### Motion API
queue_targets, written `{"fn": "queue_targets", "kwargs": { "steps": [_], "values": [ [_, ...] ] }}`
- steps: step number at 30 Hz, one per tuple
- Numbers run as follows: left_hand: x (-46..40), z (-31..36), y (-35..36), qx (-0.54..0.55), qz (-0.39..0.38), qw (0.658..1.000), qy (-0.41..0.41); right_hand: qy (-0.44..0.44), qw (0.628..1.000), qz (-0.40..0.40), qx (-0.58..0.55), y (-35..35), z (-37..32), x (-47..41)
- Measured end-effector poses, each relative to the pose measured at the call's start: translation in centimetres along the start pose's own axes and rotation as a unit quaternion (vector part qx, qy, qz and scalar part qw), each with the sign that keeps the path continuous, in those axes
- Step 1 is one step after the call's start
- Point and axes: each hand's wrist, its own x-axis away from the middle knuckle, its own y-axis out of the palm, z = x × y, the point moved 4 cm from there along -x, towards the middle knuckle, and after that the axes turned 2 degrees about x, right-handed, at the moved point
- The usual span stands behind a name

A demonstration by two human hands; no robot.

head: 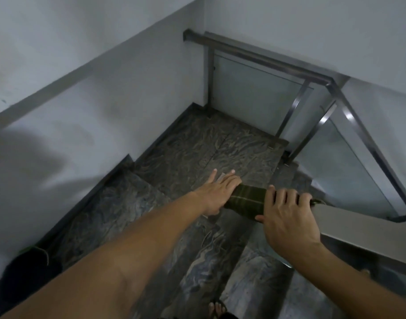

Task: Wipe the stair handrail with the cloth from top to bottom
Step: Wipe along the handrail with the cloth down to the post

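R hand (287, 217) grips the flat grey metal stair handrail (349, 224), fingers curled over it & over the end of a dark green checked cloth (245, 200) wrapped round the rail. L hand (218, 192), just beyond, clamps the cloth's far end. Further down: marbled stone landing (197, 143) w/ glass-panelled railing (255, 88).

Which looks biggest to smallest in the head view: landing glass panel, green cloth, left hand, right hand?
1. Landing glass panel.
2. Right hand, partly because nearer.
3. Left hand and green cloth: too alike to rank.
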Motion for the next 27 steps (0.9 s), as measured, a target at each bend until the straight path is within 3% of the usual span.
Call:
{"fn": "queue_targets", "kwargs": {
  "steps": [9,14,19,24,27],
  "values": [
    [-0.7,-5.9,2.6,0.034,-0.022,0.997,0.068,0.012,0.999,0.032,0.021,0.2,-4.5,-2.6],
    [-1.0,-6.9,2.7,0.128,-0.052,0.983,0.117,0.048,0.998,0.047,0.009,0.8,-5.1,-3.2],
    [-2.2,-7.6,1.3,0.212,-0.076,0.946,0.233,0.118,0.991,0.054,0.012,1.5,-5.6,-3.1],
    [-3.1,-8.0,2.4,0.214,0.000,0.892,0.398,0.206,0.977,0.056,0.010,2.7,-7.3,-1.9],
    [-4.1,-8.5,3.8,0.249,-0.022,0.879,0.405,0.246,0.968,0.043,-0.015,2.7,-7.9,-1.5]
  ]
}}
